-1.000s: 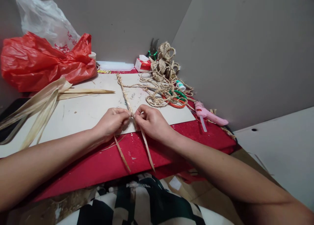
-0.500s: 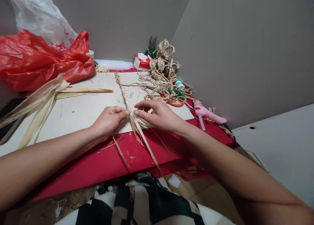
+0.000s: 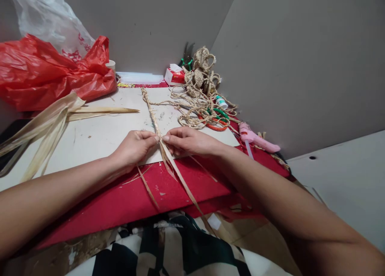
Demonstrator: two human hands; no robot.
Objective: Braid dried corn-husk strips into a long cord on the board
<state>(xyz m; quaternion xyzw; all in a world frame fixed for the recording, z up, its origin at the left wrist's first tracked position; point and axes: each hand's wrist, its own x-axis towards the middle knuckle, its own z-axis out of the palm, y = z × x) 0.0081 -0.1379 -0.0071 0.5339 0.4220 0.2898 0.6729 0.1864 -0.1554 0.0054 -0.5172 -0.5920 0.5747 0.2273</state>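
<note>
A braid of dry, straw-coloured husk strips runs from a knotted far end down the white board. At its near end my left hand pinches the plait between thumb and fingertips. Close beside it, my right hand has thumb and forefinger pressed together on the strands at the same spot. Loose husk strips hang from between the hands over the red cloth, and one long strip reaches past the table's front edge. Another thin strip trails down below my left hand.
Wide dry husks lie at the left beside a red plastic bag. Tangled plaited cord, scissors with green and orange handles, a tissue pack and a pink glue gun sit at the right on the red cloth and white board.
My right hand's raised fingers have curled down, and it now pinches right against the braid. The loose strips on the right have shifted slightly. My left hand keeps its place.
</note>
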